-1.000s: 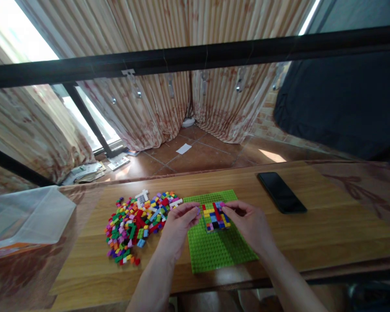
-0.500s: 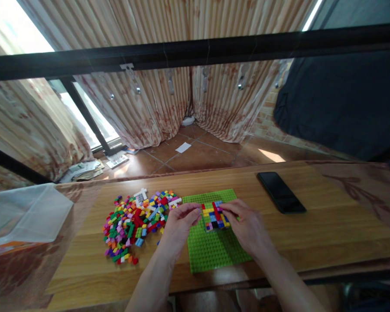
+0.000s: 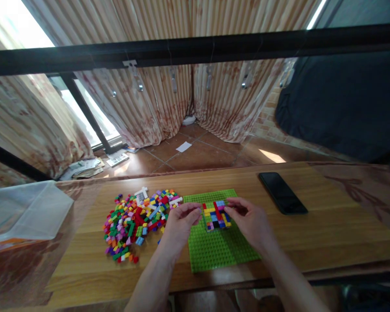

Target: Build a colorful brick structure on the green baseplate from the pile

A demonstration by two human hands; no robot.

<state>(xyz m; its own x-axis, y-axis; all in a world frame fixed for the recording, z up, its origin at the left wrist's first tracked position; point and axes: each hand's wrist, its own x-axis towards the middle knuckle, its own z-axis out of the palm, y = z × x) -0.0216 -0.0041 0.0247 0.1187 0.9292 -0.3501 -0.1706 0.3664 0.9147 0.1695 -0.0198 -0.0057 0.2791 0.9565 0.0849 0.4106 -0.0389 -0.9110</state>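
A small build of toy bricks [image 3: 212,216] in yellow, blue, red, black and other colours sits over the green studded baseplate [image 3: 211,255]. My left hand [image 3: 181,221] is closed in a pinch at the build's left edge. On the other side, my right hand [image 3: 251,223] has its thumb and index finger curled at the upper right edge, by a pink-purple brick. A long red brick runs across the upper part of the build. Whether the build is pressed onto the baseplate or held just above it, I cannot tell.
Left of the baseplate lies a heap of loose toy bricks [image 3: 133,229]. A black phone [image 3: 282,193] rests at the right of the wooden table [image 3: 84,277]. The translucent plastic bin [image 3: 29,212] stands at the far left. Behind the table is a dark rail [image 3: 195,50].
My right hand has drawn slightly to the right, its fingers shifting from over the build to its right edge. The left hand stays almost where it was.
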